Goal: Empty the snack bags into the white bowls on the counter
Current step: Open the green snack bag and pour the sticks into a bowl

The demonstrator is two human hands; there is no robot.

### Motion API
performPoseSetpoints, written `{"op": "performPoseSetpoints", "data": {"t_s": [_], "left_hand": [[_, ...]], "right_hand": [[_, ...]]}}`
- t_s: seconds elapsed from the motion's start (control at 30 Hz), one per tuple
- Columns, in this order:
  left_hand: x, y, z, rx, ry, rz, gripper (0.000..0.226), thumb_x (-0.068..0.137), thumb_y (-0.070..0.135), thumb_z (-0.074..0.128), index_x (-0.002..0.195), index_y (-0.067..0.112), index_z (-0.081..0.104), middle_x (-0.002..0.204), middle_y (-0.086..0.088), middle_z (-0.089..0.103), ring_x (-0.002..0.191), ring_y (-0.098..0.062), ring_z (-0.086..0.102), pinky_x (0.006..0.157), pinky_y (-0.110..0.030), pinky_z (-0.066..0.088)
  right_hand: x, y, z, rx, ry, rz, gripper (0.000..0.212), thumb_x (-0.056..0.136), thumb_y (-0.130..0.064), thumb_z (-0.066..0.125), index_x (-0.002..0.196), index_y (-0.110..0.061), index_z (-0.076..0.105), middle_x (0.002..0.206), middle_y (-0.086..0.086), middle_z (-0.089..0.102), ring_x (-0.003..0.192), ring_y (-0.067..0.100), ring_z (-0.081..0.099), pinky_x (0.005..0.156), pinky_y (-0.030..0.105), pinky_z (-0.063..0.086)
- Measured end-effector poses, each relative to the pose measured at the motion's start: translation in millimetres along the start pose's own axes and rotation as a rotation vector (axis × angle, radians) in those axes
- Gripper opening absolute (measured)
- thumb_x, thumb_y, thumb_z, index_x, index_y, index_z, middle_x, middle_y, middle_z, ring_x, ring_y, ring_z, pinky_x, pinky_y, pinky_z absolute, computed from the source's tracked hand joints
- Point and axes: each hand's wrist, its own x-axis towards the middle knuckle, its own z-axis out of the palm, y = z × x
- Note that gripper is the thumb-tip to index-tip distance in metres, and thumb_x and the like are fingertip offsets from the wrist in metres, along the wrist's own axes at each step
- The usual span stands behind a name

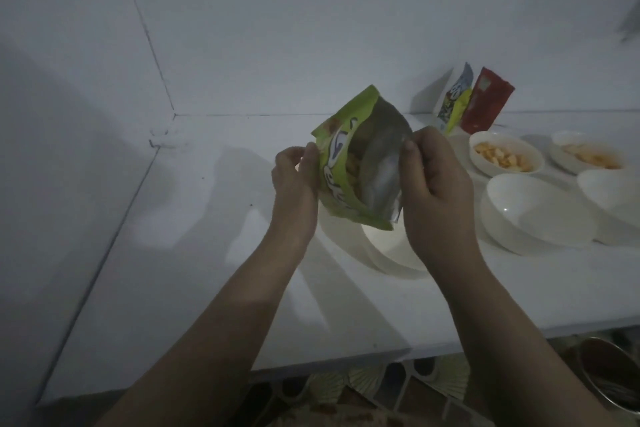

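Left hand [294, 173] and right hand [433, 173] each keep a pinching grip on one lip of the green snack bag [349, 163], mouth pulled open above an empty white bowl [384, 253] on the worktop [194, 253]. Best tip slowly, mouth low over that bowl. Beyond: two filled bowls [505, 156], more bags [485, 104].

Two bare, sleeveless forearms [221, 333]
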Motion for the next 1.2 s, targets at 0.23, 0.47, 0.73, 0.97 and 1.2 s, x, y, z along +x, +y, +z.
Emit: {"op": "performPoseSetpoints", "data": {"t_s": [0.23,0.47,0.73,0.97,1.2], "left_hand": [[39.2,-5.3,28.0,-0.256,-0.013,-0.218,0.031,0.102,0.03,0.043,0.095,0.009,0.065,0.089,-0.009,0.068,0.081,-0.021,0.064,0.074,-0.032,0.054],[71.3,-3.4,40.3,-0.288,0.105,-0.115,0.022,0.101,0.02,0.048,0.084,0.011,0.059,0.086,-0.008,0.063,0.079,-0.021,0.06,0.073,-0.033,0.049],[84.5,-3.5,38.1,-0.141,0.247,0.089,0.02,0.098,0.022,0.048,0.081,0.019,0.056,0.08,0.0,0.059,0.076,-0.015,0.053,0.072,-0.032,0.044],[75.0,-0.9,37.5,0.097,0.292,0.272,0.019,0.1,0.025,0.045,0.081,0.024,0.05,0.078,0.009,0.054,0.069,-0.002,0.05,0.063,-0.019,0.042],[71.2,1.6,32.9,0.179,0.329,0.33,0.022,0.099,0.027,0.045,0.077,0.03,0.047,0.077,0.011,0.053,0.07,-0.003,0.051,0.068,-0.027,0.045]], "right_hand": [[10.6,29.3,-27.4,0.029,-0.067,-0.008,0.025,0.102,-0.015,0.041,0.077,-0.015,0.044,0.07,-0.007,0.046,0.063,0.009,0.044,0.053,0.024,0.035],[19.1,78.7,-46.4,-0.24,-0.055,0.028,0.025,0.102,-0.018,0.042,0.082,-0.007,0.052,0.07,0.003,0.056,0.067,0.017,0.056,0.055,0.026,0.044],[28.1,74.9,-55.3,-0.041,-0.126,0.119,0.019,0.103,-0.034,0.038,0.108,-0.03,0.055,0.102,-0.019,0.063,0.102,0.005,0.063,0.083,0.036,0.057],[38.0,74.9,-47.7,-0.158,-0.138,0.064,0.01,0.099,-0.024,0.052,0.095,-0.022,0.061,0.085,-0.017,0.064,0.085,-0.002,0.06,0.067,0.01,0.046],[39.0,89.6,-43.7,-0.33,-0.246,0.114,0.014,0.099,-0.023,0.052,0.102,-0.018,0.064,0.095,-0.008,0.064,0.081,0.005,0.058,0.065,0.011,0.042]]}}
